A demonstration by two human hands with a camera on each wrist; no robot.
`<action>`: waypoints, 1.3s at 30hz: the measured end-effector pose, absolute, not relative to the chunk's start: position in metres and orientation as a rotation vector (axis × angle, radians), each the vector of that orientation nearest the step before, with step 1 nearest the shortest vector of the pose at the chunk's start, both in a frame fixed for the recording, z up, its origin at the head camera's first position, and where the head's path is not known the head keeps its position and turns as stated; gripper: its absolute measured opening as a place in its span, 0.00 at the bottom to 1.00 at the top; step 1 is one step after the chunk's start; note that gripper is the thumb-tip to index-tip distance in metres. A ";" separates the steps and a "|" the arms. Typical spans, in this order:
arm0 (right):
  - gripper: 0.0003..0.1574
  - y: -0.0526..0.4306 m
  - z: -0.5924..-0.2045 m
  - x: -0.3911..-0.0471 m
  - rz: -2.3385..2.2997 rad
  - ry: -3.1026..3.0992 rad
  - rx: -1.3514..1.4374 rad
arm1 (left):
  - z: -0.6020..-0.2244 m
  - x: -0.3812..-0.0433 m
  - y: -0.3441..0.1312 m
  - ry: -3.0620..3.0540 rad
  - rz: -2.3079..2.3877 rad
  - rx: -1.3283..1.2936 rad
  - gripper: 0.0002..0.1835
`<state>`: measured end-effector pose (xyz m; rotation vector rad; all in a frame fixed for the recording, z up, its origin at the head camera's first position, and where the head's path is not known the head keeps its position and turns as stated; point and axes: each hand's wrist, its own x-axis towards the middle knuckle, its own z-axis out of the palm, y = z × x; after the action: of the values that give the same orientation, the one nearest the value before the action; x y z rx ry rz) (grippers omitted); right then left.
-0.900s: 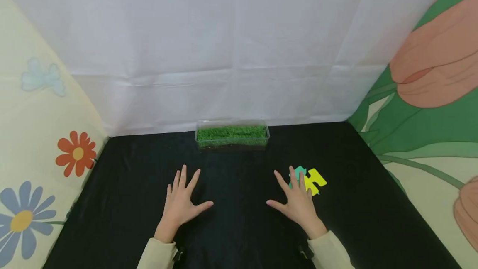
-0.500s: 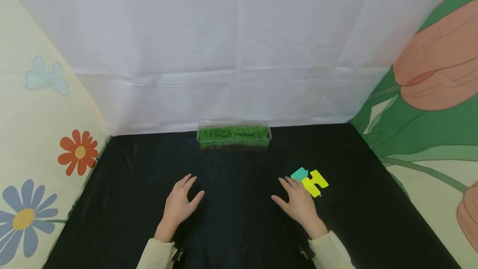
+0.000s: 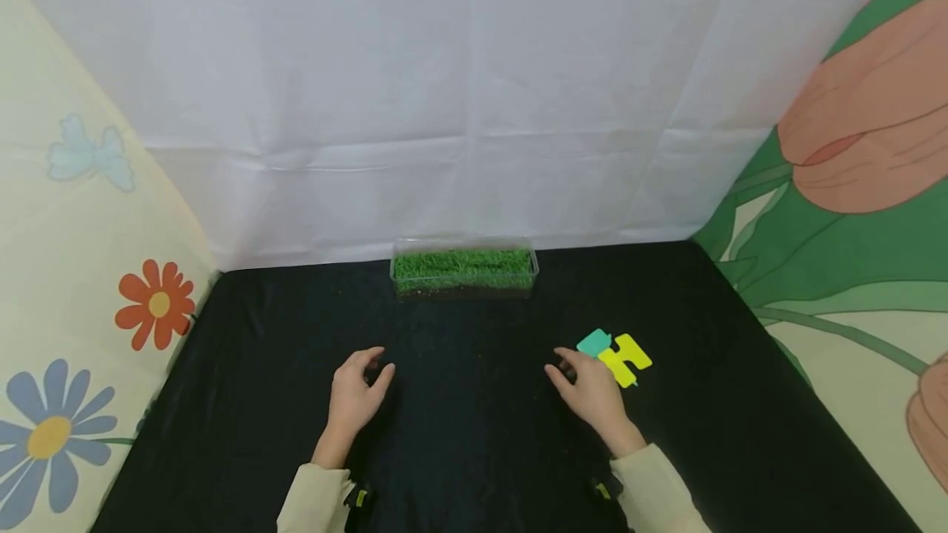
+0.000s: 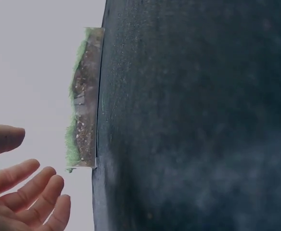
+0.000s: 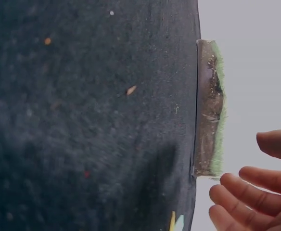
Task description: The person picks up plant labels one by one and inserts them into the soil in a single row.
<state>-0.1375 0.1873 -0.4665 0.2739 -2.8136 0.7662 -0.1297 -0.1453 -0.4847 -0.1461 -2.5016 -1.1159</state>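
Note:
My left hand (image 3: 354, 391) hovers over the black cloth, fingers loosely curled and thumb apart. It holds nothing, as the left wrist view also shows. The right hand (image 3: 595, 395) mirrors it, likewise holding nothing, and overlaps the near-left side of a small group of flat tags. One tag is teal (image 3: 594, 341); beside it lie yellow pieces (image 3: 633, 351), with notches between them. Only slivers of the tags appear at the bottom of the right wrist view. At the back stands a clear rectangular box (image 3: 464, 280) of dark soil topped with short green grass (image 4: 73, 139).
Black cloth (image 3: 459, 451) covers the table. A white sheet (image 3: 355, 89) hangs behind it, close to the grass box. Flower-printed panels (image 3: 81, 270) flank both sides. Small bits of debris (image 5: 131, 90) lie on the cloth in the right wrist view.
Both hands had spread, straight fingers; the fingers have since drawn in and curled loosely. The hands stay in nearly the same place. More of the teal tag shows. Box and tags lie still.

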 end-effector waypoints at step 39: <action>0.17 0.180 -0.469 -0.200 1.351 -2.763 0.015 | -0.480 -0.203 -0.140 -2.252 -1.703 0.442 0.08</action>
<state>-0.2005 0.1800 -0.4695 0.0148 -2.7627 1.3512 -0.2027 -0.1404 -0.4796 0.4419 -2.2518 -1.7030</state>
